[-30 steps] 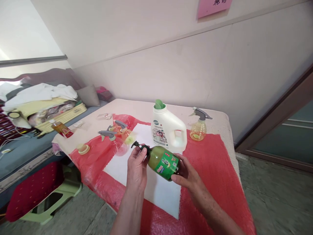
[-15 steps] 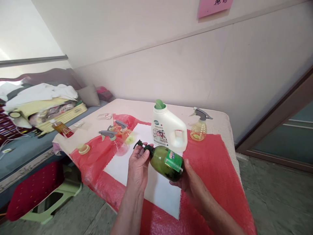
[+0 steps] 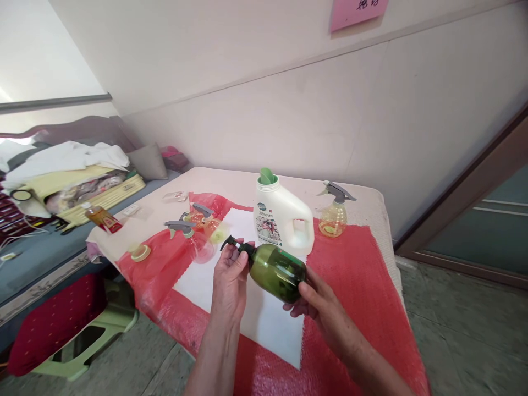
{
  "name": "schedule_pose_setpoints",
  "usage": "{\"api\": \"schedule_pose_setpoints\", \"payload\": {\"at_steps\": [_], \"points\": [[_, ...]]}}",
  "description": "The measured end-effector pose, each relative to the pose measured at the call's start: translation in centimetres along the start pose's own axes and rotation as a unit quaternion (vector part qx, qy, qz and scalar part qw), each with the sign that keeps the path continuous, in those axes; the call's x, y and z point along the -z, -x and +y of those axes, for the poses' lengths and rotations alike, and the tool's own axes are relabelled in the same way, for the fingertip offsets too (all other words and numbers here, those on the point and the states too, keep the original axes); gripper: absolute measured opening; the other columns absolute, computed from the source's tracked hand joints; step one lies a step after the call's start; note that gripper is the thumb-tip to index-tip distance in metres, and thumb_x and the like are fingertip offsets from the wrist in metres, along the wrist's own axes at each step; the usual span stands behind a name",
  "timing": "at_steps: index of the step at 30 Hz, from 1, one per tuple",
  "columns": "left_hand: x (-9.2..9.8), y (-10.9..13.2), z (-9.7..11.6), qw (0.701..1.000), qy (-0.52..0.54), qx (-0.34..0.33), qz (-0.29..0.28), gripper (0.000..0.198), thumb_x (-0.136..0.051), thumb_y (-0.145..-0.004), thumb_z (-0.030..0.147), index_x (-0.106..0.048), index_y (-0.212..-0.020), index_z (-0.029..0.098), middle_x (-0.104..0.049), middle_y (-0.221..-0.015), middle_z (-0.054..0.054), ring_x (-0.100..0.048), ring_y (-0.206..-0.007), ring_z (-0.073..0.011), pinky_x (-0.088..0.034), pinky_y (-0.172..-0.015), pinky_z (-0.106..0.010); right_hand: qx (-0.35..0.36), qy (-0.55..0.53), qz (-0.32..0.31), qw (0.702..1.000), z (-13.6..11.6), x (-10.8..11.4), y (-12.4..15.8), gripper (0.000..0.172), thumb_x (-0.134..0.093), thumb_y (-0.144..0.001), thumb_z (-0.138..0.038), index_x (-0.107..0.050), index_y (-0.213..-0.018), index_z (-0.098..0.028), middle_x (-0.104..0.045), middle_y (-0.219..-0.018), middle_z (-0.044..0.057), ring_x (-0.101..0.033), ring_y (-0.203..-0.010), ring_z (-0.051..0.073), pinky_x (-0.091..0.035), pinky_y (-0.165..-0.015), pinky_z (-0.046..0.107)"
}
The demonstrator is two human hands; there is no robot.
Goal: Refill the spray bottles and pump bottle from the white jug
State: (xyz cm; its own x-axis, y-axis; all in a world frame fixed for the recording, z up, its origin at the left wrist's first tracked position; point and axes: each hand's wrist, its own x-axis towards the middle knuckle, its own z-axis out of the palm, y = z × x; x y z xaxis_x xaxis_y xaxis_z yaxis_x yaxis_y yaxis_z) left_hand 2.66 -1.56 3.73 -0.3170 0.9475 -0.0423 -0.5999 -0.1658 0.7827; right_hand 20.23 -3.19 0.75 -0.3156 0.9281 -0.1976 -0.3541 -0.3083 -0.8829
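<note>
Both hands are up over the middle of the table (image 3: 231,179), and between them is the green pump bottle (image 3: 275,270). It is tipped on its side, off the surface, its black pump head (image 3: 229,242) pointing left and a touch away.

The left hand (image 3: 230,278) is closed narrowly round the neck, thumb and fingertips pinched just under the pump collar. The right hand (image 3: 319,302) cups the base end from below and behind, fingers curled against the round bottom. So it's a firm two-handed hold with nothing slack.

The bottle hangs just above the white sheet (image 3: 198,280), which lies on red bubble wrap (image 3: 355,275). A white detergent jug (image 3: 284,220) with a green cap stands just beyond it. A spray bottle (image 3: 333,215) stands far right, and two more spray bottles (image 3: 197,237) lie over to the left. A small red-labelled bottle (image 3: 103,218) sits near the left edge.

How will it handle? That looks like glossy, stiff plastic, so likely slick under dry fingers. It may carry some weight if there is liquid inside, though the pictures don't settle how full it is. The thin spout looks like the weak point. The collar and the broad belly seem the safer places to grip.
</note>
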Motion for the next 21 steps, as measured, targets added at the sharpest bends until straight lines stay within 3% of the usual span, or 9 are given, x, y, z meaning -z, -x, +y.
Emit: {"api": "schedule_pose_setpoints", "payload": {"at_steps": [3,6,10,14,18,21], "points": [[-0.2,0.1,0.0,1.0,0.002,0.006,-0.015,0.036,-0.08,-0.069,0.023,-0.064,-0.101,0.022,-0.069,-0.104,-0.006,-0.062,-0.108,-0.0225,-0.043,-0.096,-0.036,-0.082,-0.033,-0.009,0.996,0.5,0.1,-0.3,0.063,-0.047,-0.079,-0.074,-0.063,-0.1,-0.016,-0.066,-0.07,0.004,-0.062,-0.051,0.013,-0.043,-0.047,0.024],[-0.3,0.0,-0.1,1.0,0.015,0.009,-0.006,0.037,-0.081,-0.067,0.021,-0.064,-0.1,0.021,-0.068,-0.107,-0.006,-0.061,-0.11,-0.0218,-0.043,-0.097,-0.036,-0.112,-0.065,-0.009,0.992,0.6,-0.1,-0.3,0.062,-0.046,-0.08,-0.073,-0.063,-0.101,-0.017,-0.068,-0.075,0.006,-0.062,-0.052,0.013,-0.043,-0.046,0.023],[0.1,-0.3,-0.4,0.999,-0.004,-0.003,0.039,0.038,-0.082,-0.066,0.021,-0.064,-0.1,0.02,-0.067,-0.106,-0.005,-0.063,-0.101,-0.0181,-0.044,-0.094,-0.035,-0.025,-0.044,0.021,0.998,0.0,-0.3,-0.1,0.051,-0.066,-0.076,-0.054,-0.057,-0.116,-0.023,-0.069,-0.092,0.004,-0.064,-0.072,0.016,-0.048,-0.057,0.024],[0.4,-0.4,-0.6,0.998,-0.014,-0.014,0.066,0.036,-0.082,-0.066,0.024,-0.064,-0.097,0.018,-0.068,-0.101,-0.006,-0.064,-0.094,-0.0175,-0.046,-0.089,-0.034,0.078,0.028,0.019,0.996,0.1,0.0,-0.5,0.071,-0.083,-0.062,-0.039,-0.048,-0.123,-0.032,-0.061,-0.121,0.005,-0.061,-0.099,0.022,-0.051,-0.074,0.031],[0.1,-0.4,-0.4,0.998,0.003,-0.016,0.052,0.036,-0.082,-0.064,0.021,-0.064,-0.095,0.017,-0.068,-0.1,-0.006,-0.064,-0.098,-0.0191,-0.047,-0.09,-0.034,0.13,0.08,0.014,0.988,0.8,0.3,-0.8,0.082,-0.086,-0.057,-0.037,-0.042,-0.125,-0.037,-0.054,-0.132,0.005,-0.06,-0.101,0.023,-0.051,-0.08,0.037],[0.0,-0.4,-0.3,0.999,0.011,-0.013,0.051,0.035,-0.082,-0.064,0.02,-0.065,-0.094,0.017,-0.068,-0.1,-0.006,-0.064,-0.098,-0.0196,-0.047,-0.089,-0.033,0.101,0.066,-0.01,0.993,1.0,0.5,-0.6,0.071,-0.08,-0.065,-0.047,-0.045,-0.125,-0.031,-0.061,-0.12,0.007,-0.063,-0.091,0.022,-0.051,-0.076,0.036]]}}
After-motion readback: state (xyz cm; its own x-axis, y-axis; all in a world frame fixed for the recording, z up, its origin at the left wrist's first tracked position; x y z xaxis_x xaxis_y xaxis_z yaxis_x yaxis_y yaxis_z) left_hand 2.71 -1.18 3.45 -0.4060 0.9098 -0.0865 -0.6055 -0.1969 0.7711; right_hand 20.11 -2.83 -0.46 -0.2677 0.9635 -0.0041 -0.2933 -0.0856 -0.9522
